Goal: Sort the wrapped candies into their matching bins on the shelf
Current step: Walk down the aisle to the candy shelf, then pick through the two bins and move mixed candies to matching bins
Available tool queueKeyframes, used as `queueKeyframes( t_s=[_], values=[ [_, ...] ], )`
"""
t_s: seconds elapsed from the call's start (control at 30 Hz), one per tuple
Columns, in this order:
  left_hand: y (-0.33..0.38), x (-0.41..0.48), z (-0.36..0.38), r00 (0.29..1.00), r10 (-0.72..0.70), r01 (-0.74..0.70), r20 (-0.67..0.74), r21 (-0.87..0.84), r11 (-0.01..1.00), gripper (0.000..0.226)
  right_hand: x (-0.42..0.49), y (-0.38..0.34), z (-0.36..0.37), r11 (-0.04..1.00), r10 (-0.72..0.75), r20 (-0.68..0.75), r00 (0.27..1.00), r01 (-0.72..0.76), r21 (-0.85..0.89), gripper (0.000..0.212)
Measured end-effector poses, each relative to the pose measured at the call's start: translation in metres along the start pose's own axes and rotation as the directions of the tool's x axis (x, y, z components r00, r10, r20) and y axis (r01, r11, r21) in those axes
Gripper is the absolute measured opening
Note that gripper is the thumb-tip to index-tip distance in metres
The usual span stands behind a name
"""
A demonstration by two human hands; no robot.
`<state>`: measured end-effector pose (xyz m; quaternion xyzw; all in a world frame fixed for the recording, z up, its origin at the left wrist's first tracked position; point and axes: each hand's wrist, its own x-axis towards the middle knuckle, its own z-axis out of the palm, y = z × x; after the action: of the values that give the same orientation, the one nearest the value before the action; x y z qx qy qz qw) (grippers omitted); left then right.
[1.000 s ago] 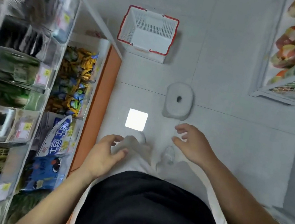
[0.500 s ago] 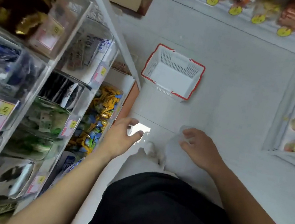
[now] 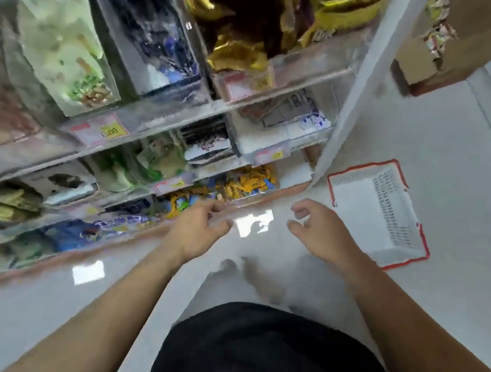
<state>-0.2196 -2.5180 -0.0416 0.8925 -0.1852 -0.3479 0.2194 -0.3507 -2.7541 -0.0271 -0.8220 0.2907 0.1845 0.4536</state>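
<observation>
Both empty, fingers [image 3: 298, 211] loosely curled: left hand [image 3: 196, 231] near yellow candies [image 3: 250, 181], right hand [image 3: 319, 231] farther.

Bare floor [image 3: 425, 142] lies open ahead, hemmed on the left by the shelf [image 3: 185, 111] with its packed clear bins [image 3: 66, 39] and white post [image 3: 357, 91], on the right by a red-rimmed basket [image 3: 365, 207].

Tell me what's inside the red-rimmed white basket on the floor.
Nothing shows inside the basket, only its bare white bottom and slotted walls. Nothing covers its interior.
</observation>
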Motion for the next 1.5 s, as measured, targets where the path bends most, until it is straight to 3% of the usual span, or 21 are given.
queueKeyframes(
  t_s=[0.2, 0.43, 0.53, 0.63, 0.7, 0.8, 0.87, 1.0, 1.13, 1.23, 1.33, 1.43, 1.5],
  values=[
    [-0.039, 0.007, 0.024, 0.969, -0.238, 0.232, -0.070, -0.082, 0.969, 0.049, 0.071, -0.018, 0.018, 0.964, -0.143, 0.232, 0.962, 0.189, -0.186, 0.035],
    [-0.164, 0.087, 0.091, 0.947, -0.290, 0.281, -0.136, -0.079, 0.956, 0.049, 0.190, 0.002, 0.158, 0.882, -0.285, 0.314, 0.906, 0.376, -0.284, 0.029],
    [-0.216, 0.140, 0.116, 0.936, -0.158, 0.142, -0.314, -0.074, 0.987, 0.043, 0.257, 0.024, 0.226, 0.856, -0.406, 0.207, 0.890, 0.450, -0.255, 0.029],
    [-0.263, 0.189, 0.131, 0.851, 0.012, 0.036, -0.526, 0.080, 0.996, 0.043, 0.315, 0.040, 0.278, 0.780, -0.565, 0.006, 0.825, 0.537, -0.321, 0.032],
    [-0.293, 0.221, 0.143, 0.781, 0.104, -0.002, -0.616, 0.164, 0.986, 0.049, 0.350, 0.049, 0.303, 0.677, -0.689, -0.058, 0.722, 0.613, -0.407, 0.034],
    [-0.323, 0.258, 0.160, 0.714, 0.263, -0.063, -0.649, 0.314, 0.947, 0.055, 0.384, 0.062, 0.322, 0.476, -0.838, -0.031, 0.544, 0.704, -0.527, 0.039],
    [-0.335, 0.272, 0.168, 0.636, 0.365, -0.083, -0.680, 0.410, 0.908, 0.051, 0.394, 0.068, 0.326, 0.421, -0.867, -0.004, 0.498, 0.728, -0.542, 0.041],
    [-0.340, 0.278, 0.171, 0.591, 0.385, -0.090, -0.709, 0.416, 0.905, 0.047, 0.398, 0.071, 0.325, 0.398, -0.867, 0.015, 0.498, 0.710, -0.581, 0.044],
    [-0.338, 0.277, 0.169, 0.566, 0.299, -0.089, -0.768, 0.304, 0.949, 0.034, 0.394, 0.068, 0.323, 0.387, -0.824, 0.071, 0.563, 0.649, -0.655, 0.059],
    [-0.335, 0.274, 0.167, 0.522, 0.276, -0.124, -0.807, 0.249, 0.961, 0.027, 0.391, 0.065, 0.321, 0.386, -0.813, 0.081, 0.577, 0.638, -0.666, 0.049],
    [-0.330, 0.271, 0.165, 0.506, 0.301, -0.101, -0.808, 0.291, 0.951, 0.022, 0.386, 0.063, 0.326, 0.379, -0.844, 0.025, 0.536, 0.629, -0.678, 0.039],
    [-0.327, 0.265, 0.162, 0.489, 0.263, -0.048, -0.832, 0.276, 0.960, 0.028, 0.384, 0.060, 0.327, 0.361, -0.844, 0.045, 0.535, 0.627, -0.690, 0.043],
    [-0.329, 0.257, 0.165, 0.526, 0.235, -0.020, -0.817, 0.265, 0.964, 0.040, 0.382, 0.059, 0.323, 0.355, -0.814, 0.117, 0.570, 0.645, -0.677, 0.049]
  ],
)
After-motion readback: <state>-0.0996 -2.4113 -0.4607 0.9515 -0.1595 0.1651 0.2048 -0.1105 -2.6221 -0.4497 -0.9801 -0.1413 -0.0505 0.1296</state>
